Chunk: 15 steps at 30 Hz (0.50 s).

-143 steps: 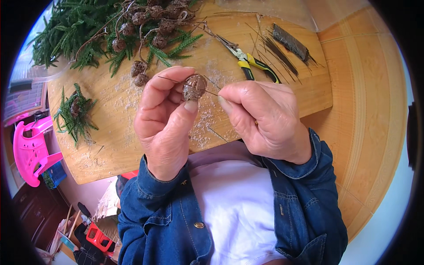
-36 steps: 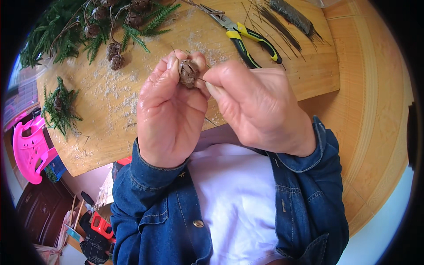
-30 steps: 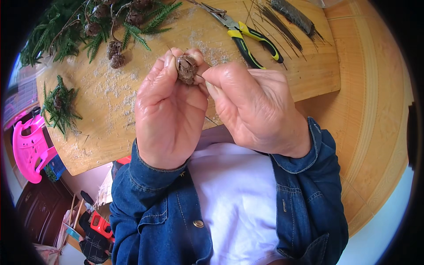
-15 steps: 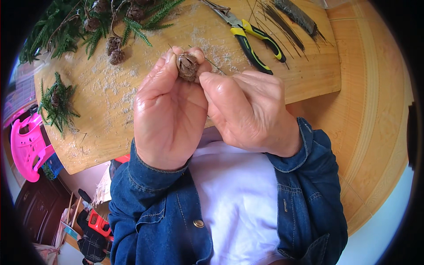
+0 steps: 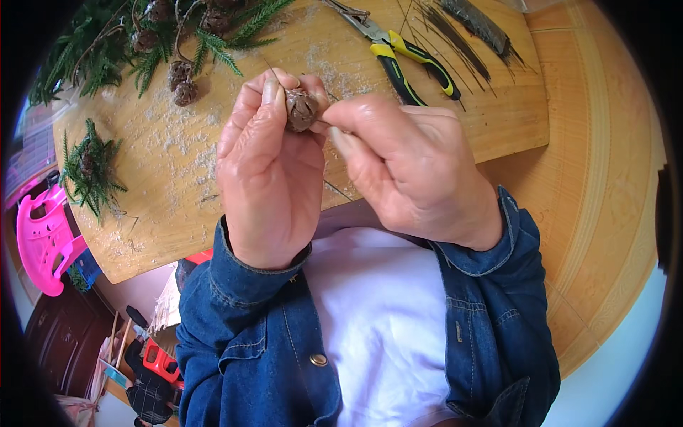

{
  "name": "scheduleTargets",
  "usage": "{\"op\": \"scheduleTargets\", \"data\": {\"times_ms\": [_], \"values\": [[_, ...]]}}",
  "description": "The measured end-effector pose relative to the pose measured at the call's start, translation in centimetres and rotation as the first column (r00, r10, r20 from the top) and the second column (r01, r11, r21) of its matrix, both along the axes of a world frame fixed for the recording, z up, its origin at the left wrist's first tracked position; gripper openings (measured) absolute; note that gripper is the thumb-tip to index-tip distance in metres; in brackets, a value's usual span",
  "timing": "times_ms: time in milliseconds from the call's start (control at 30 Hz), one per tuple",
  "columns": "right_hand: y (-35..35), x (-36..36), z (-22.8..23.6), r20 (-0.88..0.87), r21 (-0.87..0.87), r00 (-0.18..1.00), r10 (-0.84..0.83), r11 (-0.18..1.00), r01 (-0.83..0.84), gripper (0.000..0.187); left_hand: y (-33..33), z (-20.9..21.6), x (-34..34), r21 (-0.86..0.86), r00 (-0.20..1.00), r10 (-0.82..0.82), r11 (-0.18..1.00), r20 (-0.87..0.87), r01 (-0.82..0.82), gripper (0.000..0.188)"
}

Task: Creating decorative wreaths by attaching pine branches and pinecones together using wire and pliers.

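My left hand (image 5: 267,153) pinches a small brown pine cone (image 5: 302,110) between thumb and fingers, above the wooden table. A thin dark wire (image 5: 272,70) sticks up past the left fingertips. At the cone's right side, my right hand (image 5: 413,160) is closed, thumb and forefinger gripping a wire end that leads to the cone. Pliers with yellow and black handles (image 5: 407,65) lie on the table beyond the right hand, their jaws toward the far edge.
Green fir branches with pine cones (image 5: 183,92) cover the far left of the table (image 5: 178,228). A smaller green sprig (image 5: 91,167) lies near its left edge. Loose dark wires (image 5: 455,39) and a wrapped wire bundle (image 5: 477,25) are at far right. A pink plastic chair (image 5: 46,238) stands left.
My right hand has shifted slightly right and turned, its thumb and forefinger now showing on the wire. The cone has turned a little in my left fingers, and a wire shows above them.
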State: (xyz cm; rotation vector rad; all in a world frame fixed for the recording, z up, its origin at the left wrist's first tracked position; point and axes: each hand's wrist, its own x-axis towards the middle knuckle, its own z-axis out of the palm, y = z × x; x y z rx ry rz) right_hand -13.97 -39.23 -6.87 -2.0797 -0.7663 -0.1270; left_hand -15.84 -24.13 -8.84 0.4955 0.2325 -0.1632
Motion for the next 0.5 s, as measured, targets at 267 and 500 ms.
{"op": "scheduleTargets", "data": {"times_ms": [267,500], "values": [[-0.2,-0.6,0.9,-0.064,0.017,0.996,0.058,0.998,-0.057,0.016,-0.3,0.5,0.2,0.049,0.986,0.123,0.992,-0.110,-0.119,0.012],[-2.0,-0.6,1.6,-0.069,0.168,0.991,0.114,0.981,-0.101,0.012,1.1,-0.4,0.3,-0.173,0.995,-0.038,0.983,0.094,0.054,0.019]]}}
